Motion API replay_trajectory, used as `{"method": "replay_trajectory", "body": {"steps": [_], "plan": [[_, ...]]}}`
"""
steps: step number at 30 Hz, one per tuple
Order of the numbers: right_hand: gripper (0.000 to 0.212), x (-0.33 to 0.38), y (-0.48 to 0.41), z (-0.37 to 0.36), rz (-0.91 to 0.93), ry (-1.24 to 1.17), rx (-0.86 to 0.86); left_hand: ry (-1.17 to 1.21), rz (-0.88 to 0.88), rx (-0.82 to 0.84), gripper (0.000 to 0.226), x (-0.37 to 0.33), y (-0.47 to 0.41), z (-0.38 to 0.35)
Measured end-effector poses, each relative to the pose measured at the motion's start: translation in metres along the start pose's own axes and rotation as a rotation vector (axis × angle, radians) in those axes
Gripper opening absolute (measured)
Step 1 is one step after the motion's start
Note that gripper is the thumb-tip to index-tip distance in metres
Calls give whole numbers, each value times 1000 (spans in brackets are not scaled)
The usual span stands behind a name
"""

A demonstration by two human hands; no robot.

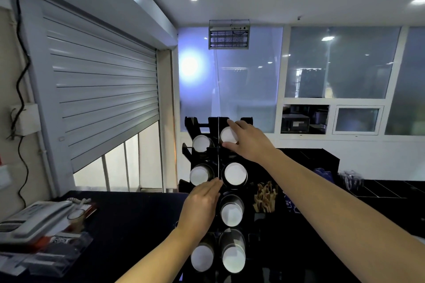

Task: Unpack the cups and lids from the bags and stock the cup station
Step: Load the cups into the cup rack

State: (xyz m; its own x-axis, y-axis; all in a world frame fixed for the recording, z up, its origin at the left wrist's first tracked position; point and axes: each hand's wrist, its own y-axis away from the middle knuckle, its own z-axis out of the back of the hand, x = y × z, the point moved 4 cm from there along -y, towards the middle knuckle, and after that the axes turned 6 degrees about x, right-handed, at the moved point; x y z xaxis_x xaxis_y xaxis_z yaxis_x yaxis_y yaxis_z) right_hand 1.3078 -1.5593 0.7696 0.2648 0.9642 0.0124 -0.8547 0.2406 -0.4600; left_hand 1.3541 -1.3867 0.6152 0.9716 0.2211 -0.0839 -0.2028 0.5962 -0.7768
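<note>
From my head view, the cup rack (pixel 212 122) stands upright at the back edge of the dark counter (pixel 128 225), its slots in two columns, each holding a stack laid on its side with a white round end facing me. My right hand (pixel 248 142) reaches to the rack's top right corner and grips the top-right cup stack (pixel 227 134). My forefinger lies over its upper edge and my thumb under its lower edge, so the white end shows between them. That stack's long axis runs away from me into the rack, so I judge the coming move to be a straight push along that line to seat it, or a straight pull back toward me. My right hand is the nearer one and is already on it. My left hand (pixel 201 202) is lower, open with the fingers straight and together, their tips touching the rack's middle divider between the two second-row stacks. I read that as steadying the rack against the push. The other cup stacks (pixel 235 173) fill the slots below and beside it, down to the bottom row near my left forearm. Just right of the rack stand the wooden stirrers (pixel 265 197), and a telephone (pixel 34 218) sits at the counter's left edge. I see no bags or lids here.
</note>
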Motion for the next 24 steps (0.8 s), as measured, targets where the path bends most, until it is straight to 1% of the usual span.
{"method": "replay_trajectory", "body": {"steps": [5, 8, 11, 14, 17, 18, 19, 20, 21, 23, 24], "plan": [[75, 2, 2, 3, 50, -29, 14, -3, 3, -7, 48, 0, 0, 0], [75, 1, 3, 1, 42, 1, 44, 0, 3, -2, 48, 0, 0, 0], [74, 4, 4, 3, 30, 41, 17, -1, -1, 4, 48, 0, 0, 0], [67, 9, 20, 3, 62, 46, -93, -3, -1, 7, 49, 1, 0, 0], [46, 16, 51, -3, 150, 28, -316, -1, 5, 18, 53, -1, -1, 1], [40, 20, 60, -8, 185, 23, -365, -2, 2, 23, 54, -1, -1, 1], [36, 23, 68, -16, 215, 19, -369, 1, 0, 26, 54, -2, -1, 1], [36, 27, 74, -26, 231, 14, -315, 4, 0, 26, 54, -2, 0, 2], [38, 29, 77, -37, 218, 9, -217, 7, 3, 28, 55, -2, 0, 2], [45, 26, 82, -58, 124, -38, -19, 15, 12, 34, 56, -2, 1, 2], [48, 23, 85, -63, 64, -98, 40, 18, 16, 34, 56, -1, 1, 2]]}}
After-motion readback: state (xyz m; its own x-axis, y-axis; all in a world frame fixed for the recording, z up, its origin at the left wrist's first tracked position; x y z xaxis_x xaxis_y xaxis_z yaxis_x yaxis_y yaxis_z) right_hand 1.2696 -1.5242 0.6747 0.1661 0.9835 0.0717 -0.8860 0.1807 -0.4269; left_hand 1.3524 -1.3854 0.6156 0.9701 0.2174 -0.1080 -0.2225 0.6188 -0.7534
